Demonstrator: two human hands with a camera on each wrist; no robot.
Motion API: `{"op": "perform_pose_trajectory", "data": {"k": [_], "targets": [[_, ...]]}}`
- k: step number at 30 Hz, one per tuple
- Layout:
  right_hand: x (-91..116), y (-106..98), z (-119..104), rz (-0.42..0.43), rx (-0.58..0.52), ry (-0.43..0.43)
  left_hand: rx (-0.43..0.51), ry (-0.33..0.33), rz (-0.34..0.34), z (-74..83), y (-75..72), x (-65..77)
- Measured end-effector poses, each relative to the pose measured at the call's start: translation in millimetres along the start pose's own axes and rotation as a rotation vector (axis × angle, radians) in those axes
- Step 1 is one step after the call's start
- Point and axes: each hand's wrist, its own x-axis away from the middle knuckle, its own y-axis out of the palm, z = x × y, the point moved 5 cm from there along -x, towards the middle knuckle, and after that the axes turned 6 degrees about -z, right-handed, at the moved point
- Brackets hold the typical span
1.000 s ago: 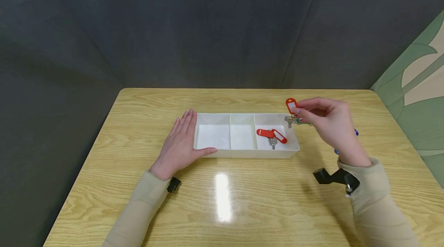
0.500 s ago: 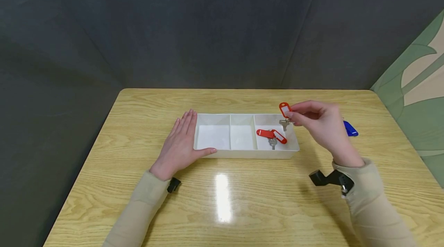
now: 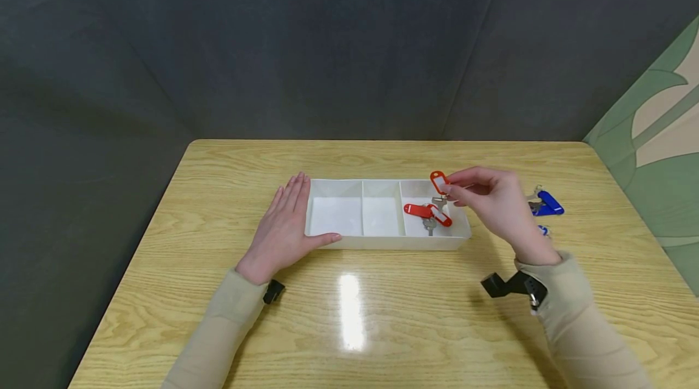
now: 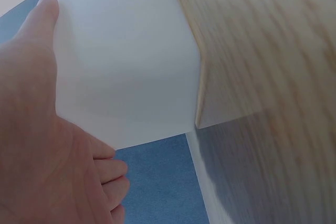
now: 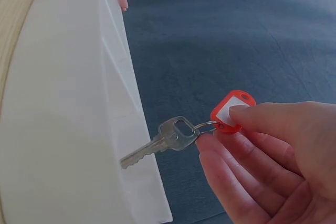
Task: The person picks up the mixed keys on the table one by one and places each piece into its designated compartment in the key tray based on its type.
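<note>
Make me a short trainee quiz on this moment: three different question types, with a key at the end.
1. What is the right hand pinching?
2. True or false: a blue tag lies inside the tray.
3. Where in the tray do two red tags lie? A) at the left; B) in the middle; C) at the right.

Key:
1. A red label tag, with a metal key attached by a ring.
2. False; the blue tags lie on the table.
3. C.
</note>
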Motion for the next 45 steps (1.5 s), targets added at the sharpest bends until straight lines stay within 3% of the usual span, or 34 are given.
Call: {"op": "perform_pose_trajectory", "data": {"k": [11, 25, 32, 45], "targets": [[1.5, 11.1, 11.0, -0.034, -0.026, -0.006, -0.001, -0.002, -0.003, 0.2, 0.2, 0.2], [1.8, 25.2, 18.7, -0.074, 0.033, 0.026, 0.0, -0.006, -0.007, -1.1, 0.5, -0.4], [1.1, 23.0, 18.0, -0.048, 0.078, -0.024, -0.003, -0.005, -0.004, -1.2, 0.7, -0.4], [2.2, 17.0, 20.7, -0.032, 0.089, 0.016, -0.002, -0.002, -0.005, -0.4, 0.3, 0.6]]}}
